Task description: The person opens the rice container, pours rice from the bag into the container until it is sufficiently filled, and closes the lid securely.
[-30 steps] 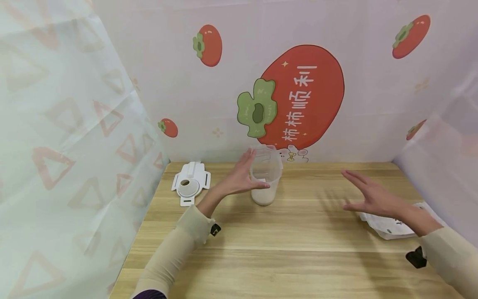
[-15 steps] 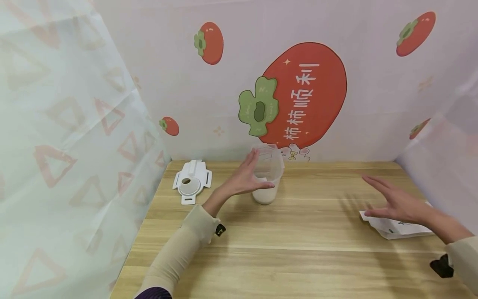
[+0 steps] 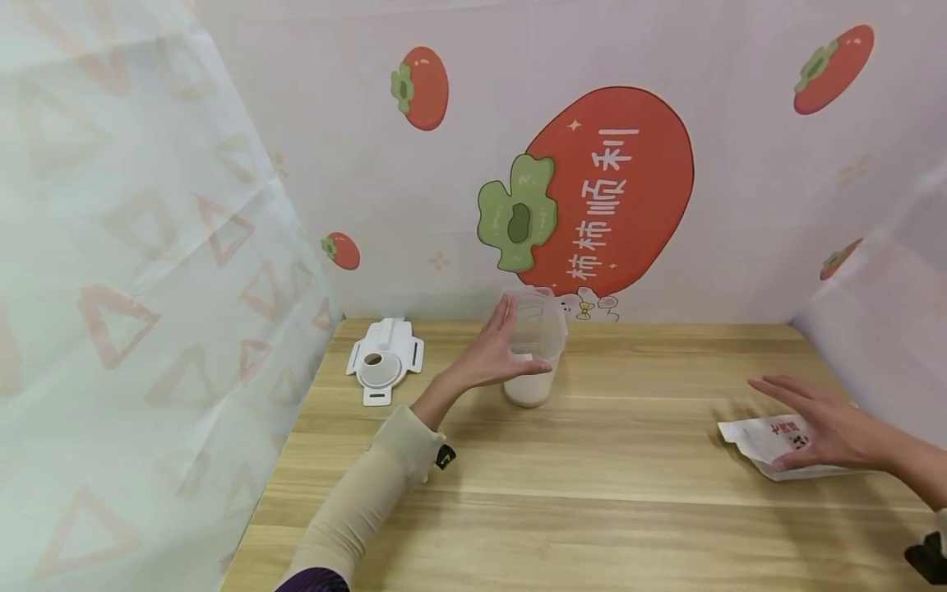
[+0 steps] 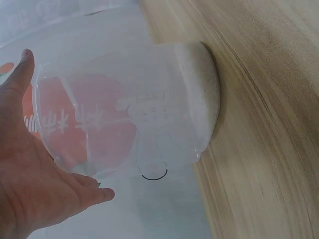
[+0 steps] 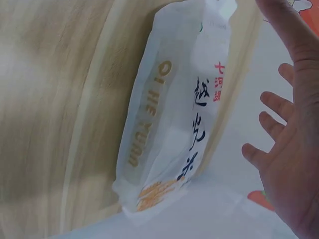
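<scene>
A translucent plastic container [image 3: 538, 329] stands upright on the table, with a layer of whitish contents at its bottom. My left hand [image 3: 484, 355] is at its left side near the rim, thumb in front and fingers toward the back. In the left wrist view the spread left hand [image 4: 30, 172] does not close around the container [image 4: 164, 104]; whether it touches is unclear. A white printed bag of rice [image 5: 172, 104] lies flat on the right of the table. Above it hovers my right hand [image 3: 839, 426], fingers extended and holding nothing.
Left of the container lies a white lid [image 3: 385, 362] with side flaps and a round opening. The wooden tabletop [image 3: 592, 510] meets a patterned backdrop [image 3: 444, 189] at the back and on both sides.
My right hand has moved rightward, away from the middle and over the bag of rice. My left hand stays beside the container. The view has shifted slightly.
</scene>
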